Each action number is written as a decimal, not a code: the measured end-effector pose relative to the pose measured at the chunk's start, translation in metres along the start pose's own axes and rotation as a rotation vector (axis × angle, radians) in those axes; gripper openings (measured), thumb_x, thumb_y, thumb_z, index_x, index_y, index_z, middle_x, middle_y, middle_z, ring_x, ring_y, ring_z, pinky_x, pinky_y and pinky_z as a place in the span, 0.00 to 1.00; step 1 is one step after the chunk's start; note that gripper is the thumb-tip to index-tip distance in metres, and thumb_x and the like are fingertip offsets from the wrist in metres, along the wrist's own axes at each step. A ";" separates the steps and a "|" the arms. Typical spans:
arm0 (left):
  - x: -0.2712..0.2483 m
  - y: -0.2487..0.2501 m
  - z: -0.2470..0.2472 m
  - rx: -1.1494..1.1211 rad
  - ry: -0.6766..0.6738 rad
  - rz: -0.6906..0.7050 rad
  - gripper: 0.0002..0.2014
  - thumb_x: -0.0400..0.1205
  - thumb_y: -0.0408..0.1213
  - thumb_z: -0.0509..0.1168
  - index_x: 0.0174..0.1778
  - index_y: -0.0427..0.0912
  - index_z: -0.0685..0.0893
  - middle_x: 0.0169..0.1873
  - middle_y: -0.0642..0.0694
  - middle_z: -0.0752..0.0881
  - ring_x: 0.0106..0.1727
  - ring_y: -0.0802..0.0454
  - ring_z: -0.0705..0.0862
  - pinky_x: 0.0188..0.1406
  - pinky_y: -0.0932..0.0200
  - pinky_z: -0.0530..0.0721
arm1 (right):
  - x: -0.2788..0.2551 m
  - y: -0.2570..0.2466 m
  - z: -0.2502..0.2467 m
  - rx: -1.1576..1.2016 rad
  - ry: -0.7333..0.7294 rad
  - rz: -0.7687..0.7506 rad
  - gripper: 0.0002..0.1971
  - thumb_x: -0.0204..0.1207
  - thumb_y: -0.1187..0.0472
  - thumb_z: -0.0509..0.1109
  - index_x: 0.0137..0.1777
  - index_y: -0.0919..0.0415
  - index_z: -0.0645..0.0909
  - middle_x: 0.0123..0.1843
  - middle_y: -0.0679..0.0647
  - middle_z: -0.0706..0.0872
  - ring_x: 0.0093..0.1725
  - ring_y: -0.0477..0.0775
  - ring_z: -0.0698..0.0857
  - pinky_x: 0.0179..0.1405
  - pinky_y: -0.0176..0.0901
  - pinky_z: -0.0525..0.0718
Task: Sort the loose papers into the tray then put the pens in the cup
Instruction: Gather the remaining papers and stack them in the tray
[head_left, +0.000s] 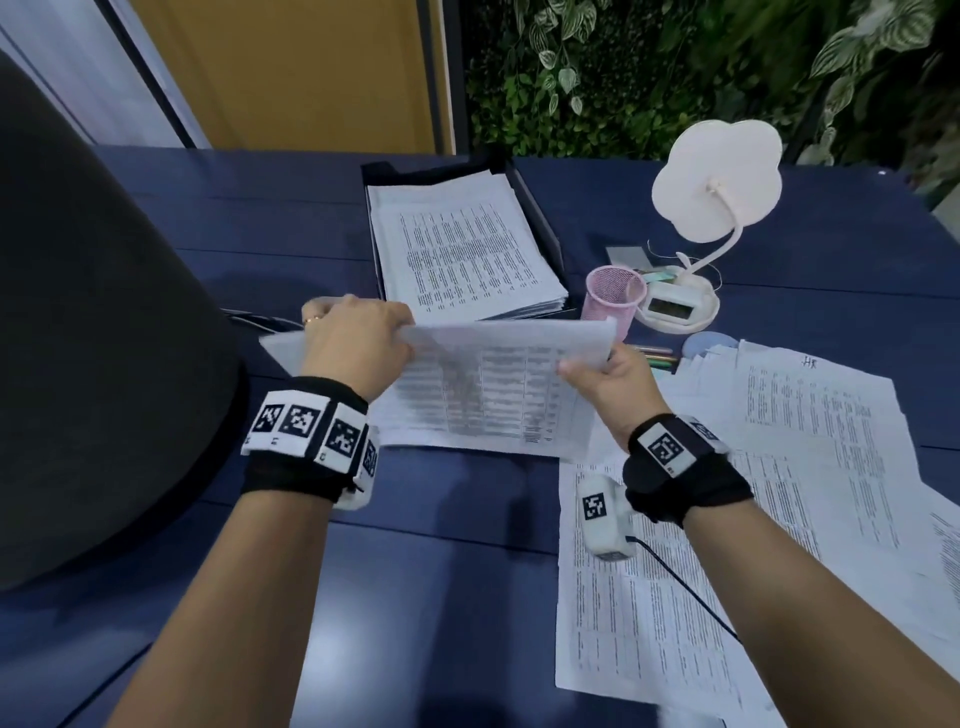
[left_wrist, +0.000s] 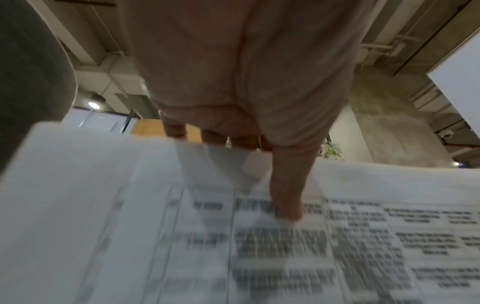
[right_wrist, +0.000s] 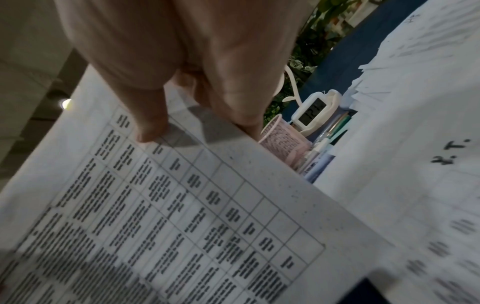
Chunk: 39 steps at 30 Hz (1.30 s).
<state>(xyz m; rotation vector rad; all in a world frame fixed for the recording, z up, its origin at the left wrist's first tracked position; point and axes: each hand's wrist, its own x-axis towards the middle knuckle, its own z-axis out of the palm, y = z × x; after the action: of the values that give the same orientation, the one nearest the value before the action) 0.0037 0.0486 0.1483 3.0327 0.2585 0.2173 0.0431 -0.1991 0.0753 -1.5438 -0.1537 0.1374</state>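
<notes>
We've got a printed sheet (head_left: 488, 384) held up off the bench (head_left: 441, 571) between both hands, just in front of the tray (head_left: 540, 208). Our left hand (head_left: 358, 343) has the far left edge of it: thumb pressed down on the printed side, the other fingers (left_wrist: 176, 129) curled round behind the top edge, which shows nicely in the left wrist view. Our right hand (head_left: 608, 384) pinches the right edge the same way, thumb on top of the table grid and fingers (right_wrist: 244, 115) tucked underneath. So both hands are closed on that one sheet, and it sags a bit in the middle.

The tray is a black box sitting at the back of the bench with a fat stack of printed pages (head_left: 462, 249) already in it, a little fanned out at the front. More loose papers (head_left: 779, 467) are spread all over the right side of the bench, overlapping each other.

The pink mesh cup (head_left: 613, 296) stands just right of the tray. The pens (head_left: 654, 356) lie flat on the bench just in front of it, partly tucked under the edge of the loose papers. Right beside the cup there's a white flower-shaped desk lamp (head_left: 717, 176) with a small clock display (right_wrist: 311, 113) in its base.
</notes>
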 end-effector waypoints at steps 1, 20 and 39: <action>-0.001 0.000 0.005 0.008 -0.074 -0.008 0.06 0.76 0.41 0.66 0.47 0.54 0.84 0.44 0.49 0.87 0.56 0.44 0.81 0.65 0.44 0.62 | -0.001 0.003 0.000 -0.012 0.003 0.029 0.15 0.73 0.77 0.70 0.46 0.54 0.82 0.43 0.45 0.90 0.42 0.42 0.88 0.51 0.40 0.85; 0.007 0.006 0.017 0.117 -0.110 0.042 0.04 0.79 0.40 0.65 0.46 0.48 0.84 0.39 0.46 0.86 0.49 0.43 0.83 0.67 0.47 0.63 | 0.000 0.009 -0.010 -0.140 -0.016 0.182 0.11 0.77 0.71 0.68 0.59 0.63 0.81 0.52 0.56 0.88 0.50 0.53 0.87 0.53 0.49 0.85; 0.004 0.018 0.034 -0.866 0.131 -0.410 0.32 0.81 0.51 0.65 0.74 0.38 0.62 0.64 0.39 0.77 0.66 0.41 0.77 0.63 0.49 0.75 | 0.038 -0.001 0.004 0.719 0.356 0.512 0.11 0.81 0.69 0.64 0.60 0.60 0.81 0.62 0.53 0.86 0.59 0.53 0.86 0.68 0.57 0.79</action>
<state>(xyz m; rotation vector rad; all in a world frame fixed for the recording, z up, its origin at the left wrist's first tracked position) 0.0151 0.0293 0.1175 2.0640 0.6001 0.3740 0.0792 -0.1879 0.0768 -0.8366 0.5292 0.2827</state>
